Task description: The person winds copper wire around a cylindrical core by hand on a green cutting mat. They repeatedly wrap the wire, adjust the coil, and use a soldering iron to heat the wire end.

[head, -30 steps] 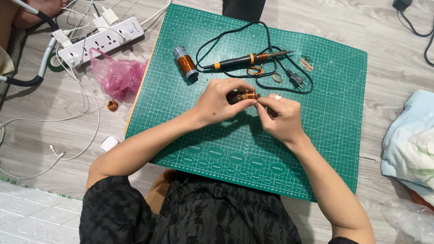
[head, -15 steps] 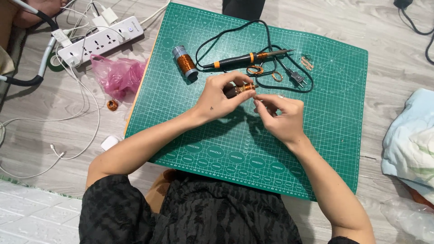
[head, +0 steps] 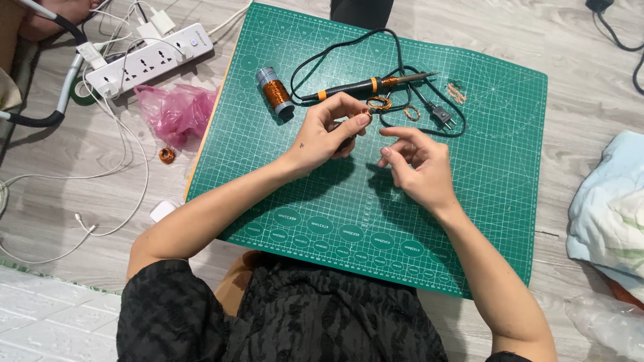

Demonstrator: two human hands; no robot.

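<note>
- Centrally, over the far half of the green gridded cutting mat (head: 469, 214), the left hand (head: 329, 134) pinches a small dark cylinder wound with copper wire (head: 349, 137) between thumb and fingers.
- Just beside it, the right hand (head: 419, 167) hovers with its fingers loosely curled, holding nothing that can be made out, a small gap apart from the left.
- Near the mat's far edge lie a black-and-orange soldering iron (head: 365, 87) with its black cord, and two small copper wire rings (head: 379, 102).
- Toward the far left corner lies a spool of copper wire (head: 275, 92).
- Off the mat's left edge sit a pink plastic bag (head: 178, 110) and a white power strip (head: 151, 59).
</note>
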